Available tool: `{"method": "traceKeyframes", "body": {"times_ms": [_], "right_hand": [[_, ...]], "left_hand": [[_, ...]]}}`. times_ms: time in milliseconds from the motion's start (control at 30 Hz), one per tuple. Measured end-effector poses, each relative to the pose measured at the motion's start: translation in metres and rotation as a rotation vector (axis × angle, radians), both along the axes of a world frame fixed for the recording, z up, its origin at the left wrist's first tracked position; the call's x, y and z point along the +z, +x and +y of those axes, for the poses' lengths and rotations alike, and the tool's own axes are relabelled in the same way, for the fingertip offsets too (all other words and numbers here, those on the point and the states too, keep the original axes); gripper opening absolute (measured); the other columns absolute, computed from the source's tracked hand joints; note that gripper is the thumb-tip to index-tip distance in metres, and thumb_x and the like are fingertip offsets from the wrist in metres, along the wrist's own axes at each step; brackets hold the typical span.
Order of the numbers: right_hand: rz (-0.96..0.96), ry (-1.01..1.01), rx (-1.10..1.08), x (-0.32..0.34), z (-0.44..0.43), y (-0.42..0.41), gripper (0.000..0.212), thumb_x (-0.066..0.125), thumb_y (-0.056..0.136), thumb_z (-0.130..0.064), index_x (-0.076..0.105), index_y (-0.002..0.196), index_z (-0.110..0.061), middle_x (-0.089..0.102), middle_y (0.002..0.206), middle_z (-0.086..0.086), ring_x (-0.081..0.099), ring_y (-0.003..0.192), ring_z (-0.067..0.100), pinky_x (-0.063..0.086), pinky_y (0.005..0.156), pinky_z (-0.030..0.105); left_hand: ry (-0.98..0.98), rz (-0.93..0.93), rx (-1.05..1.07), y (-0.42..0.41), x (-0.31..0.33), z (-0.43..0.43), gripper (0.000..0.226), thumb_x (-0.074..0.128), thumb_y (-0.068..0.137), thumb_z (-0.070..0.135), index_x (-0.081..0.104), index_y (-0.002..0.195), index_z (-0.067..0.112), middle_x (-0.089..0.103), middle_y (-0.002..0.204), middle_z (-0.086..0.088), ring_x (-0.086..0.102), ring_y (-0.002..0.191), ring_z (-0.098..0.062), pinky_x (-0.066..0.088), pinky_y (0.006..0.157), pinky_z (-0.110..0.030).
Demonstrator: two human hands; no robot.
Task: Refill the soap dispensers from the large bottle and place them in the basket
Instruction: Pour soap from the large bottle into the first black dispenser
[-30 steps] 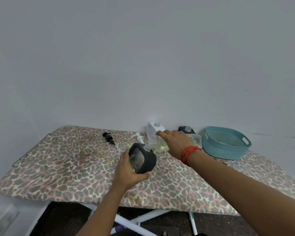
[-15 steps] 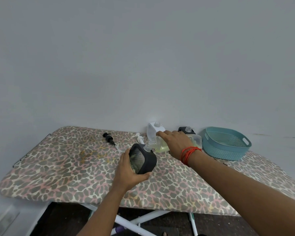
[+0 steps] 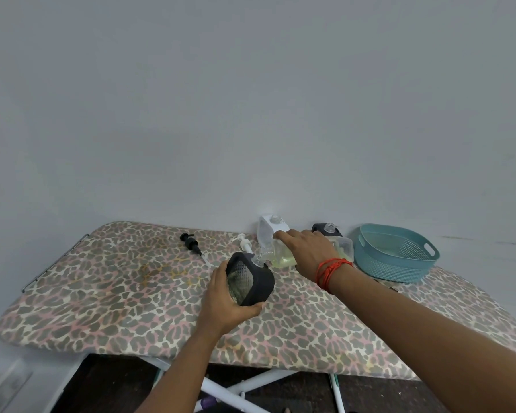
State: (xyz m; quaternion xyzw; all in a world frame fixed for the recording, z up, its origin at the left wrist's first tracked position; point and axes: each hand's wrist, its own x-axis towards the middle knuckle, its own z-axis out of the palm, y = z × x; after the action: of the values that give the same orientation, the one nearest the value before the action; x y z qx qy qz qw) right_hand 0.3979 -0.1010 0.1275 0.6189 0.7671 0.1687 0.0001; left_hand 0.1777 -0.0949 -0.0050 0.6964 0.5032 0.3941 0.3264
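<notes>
On the leopard-print ironing board [image 3: 116, 287], near its middle, the left hand [image 3: 221, 299] wraps around a black-sleeved glass soap dispenser [image 3: 251, 278], held tilted with its open neck toward the large bottle [image 3: 282, 255]. The right hand [image 3: 307, 251] clasps that clear bottle from above, tipped on its side with its spout at the dispenser's mouth. The pale yellow soap looks low, so the bottle is probably light, its thin plastic walls likely to flex. The dispenser seems heavier and breakable, its rubbery sleeve the surest place to hold. A white dispenser [image 3: 270, 229] and another black dispenser [image 3: 326, 228] stand uncapped along the far edge, and the teal basket [image 3: 399, 263] sits toward the far right corner.
</notes>
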Motion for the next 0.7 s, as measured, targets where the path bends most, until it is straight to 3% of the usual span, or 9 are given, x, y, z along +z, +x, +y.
{"method": "traceKeyframes", "body": {"times_ms": [533,700], "right_hand": [[0.0,0.004,0.0,-0.0017,0.0023,0.0004,0.071,0.061,0.081,0.003,0.034,0.138,-0.029,0.06,0.12,0.002,0.061,0.098,0.029,0.049,0.089,0.044],[0.001,0.009,-0.002,-0.0024,0.0021,0.0009,0.071,0.06,0.081,0.003,0.034,0.139,-0.029,0.06,0.12,0.001,0.061,0.099,0.03,0.048,0.089,0.044]], "left_hand": [[0.009,-0.004,-0.003,0.001,0.0022,-0.0017,0.133,0.086,0.052,0.069,0.026,0.16,0.02,0.04,0.15,0.007,0.042,0.139,-0.014,0.043,0.114,-0.04],[-0.002,0.015,0.005,0.0004,0.0015,-0.0012,0.135,0.086,0.051,0.072,0.025,0.16,0.02,0.039,0.154,0.005,0.041,0.142,-0.017,0.043,0.115,-0.046]]}}
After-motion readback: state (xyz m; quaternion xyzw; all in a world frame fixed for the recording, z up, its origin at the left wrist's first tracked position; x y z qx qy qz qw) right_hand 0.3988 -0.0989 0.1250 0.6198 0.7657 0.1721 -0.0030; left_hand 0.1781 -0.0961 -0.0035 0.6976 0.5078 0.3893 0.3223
